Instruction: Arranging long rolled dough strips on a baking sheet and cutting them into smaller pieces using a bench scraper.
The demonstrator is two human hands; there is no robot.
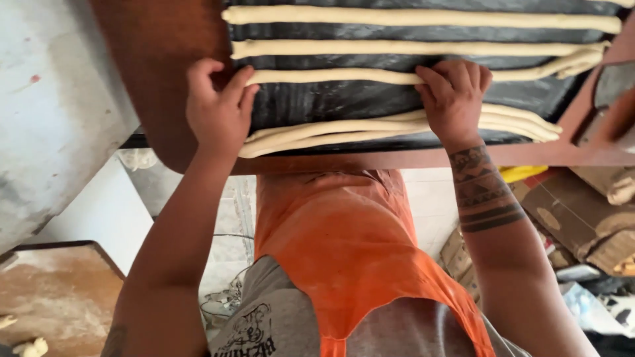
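Several long pale dough ropes lie across a black sheet (344,99) on a reddish-brown wooden table (159,59). My left hand (218,109) rests palm down at the left end of the third dough rope (331,76), fingers spread on it. My right hand (453,99) presses down on the same rope farther right, its fingers curled over it. A bundle of dough ropes (344,131) lies just below both hands near the table's front edge. Two more dough ropes (423,18) lie farther back.
I wear an orange apron (344,244) over a grey shirt. A second floured wooden surface (53,297) with dough scraps sits at the lower left. Cardboard boxes (575,218) and clutter lie on the floor at the right. A grey wall (46,112) stands at the left.
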